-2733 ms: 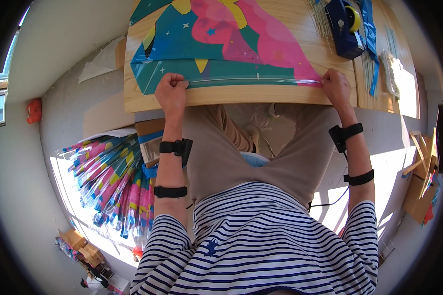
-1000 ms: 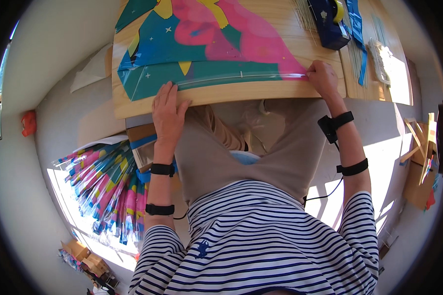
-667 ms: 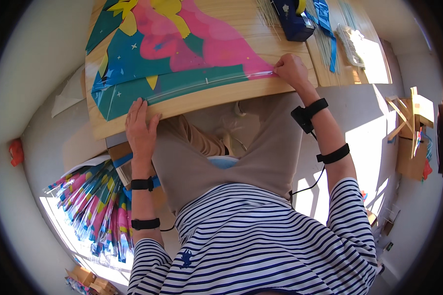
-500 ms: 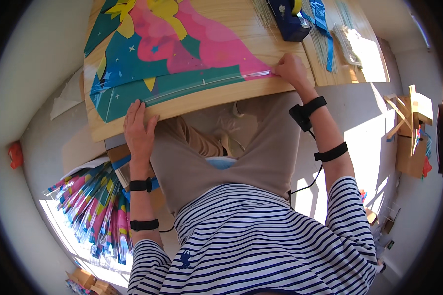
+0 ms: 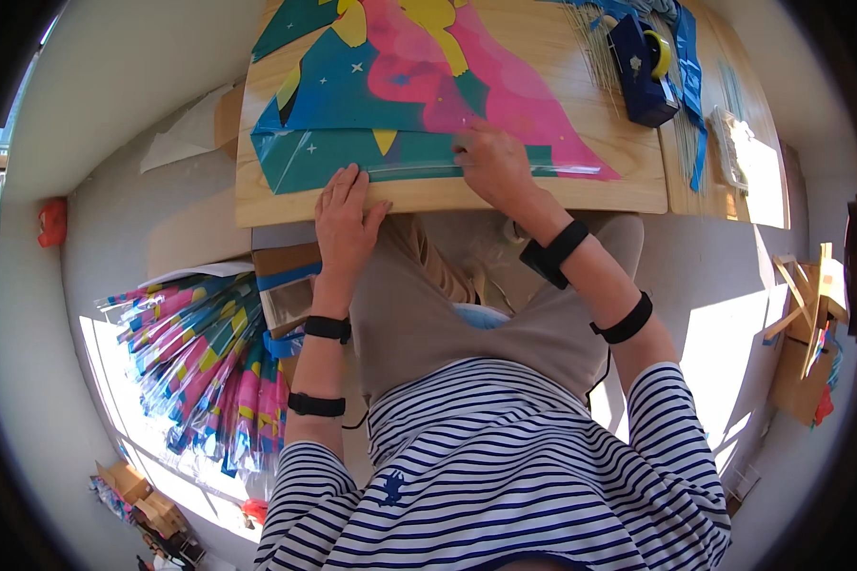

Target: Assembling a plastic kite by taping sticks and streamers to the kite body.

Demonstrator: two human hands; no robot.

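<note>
A glossy plastic sheet (image 5: 524,105) printed in pink, teal, blue and yellow lies on the wooden table. Its near edge bears a narrow clear strip (image 5: 571,170), with a thin pale line like a slim rod along it. My left hand (image 5: 346,224) rests on the strip's left part, fingers stretched out and thumb apart. Over the middle of the near edge is my right hand (image 5: 498,169), its fingers curled closed and touching the sheet. Whatever its fingertips may hold is hidden.
A dark blue tape dispenser (image 5: 644,76) with yellow tape stands at the back right, beside bundles of thin sticks (image 5: 595,52) and blue ribbon (image 5: 690,90). A clear plastic tray (image 5: 730,147) lies farther right. Left below the table are several rolled printed sheets (image 5: 195,362).
My right hand has left the sheet's right corner and moved left along the near edge to its middle. My left hand keeps its place on the strip. The whole view has shifted.
</note>
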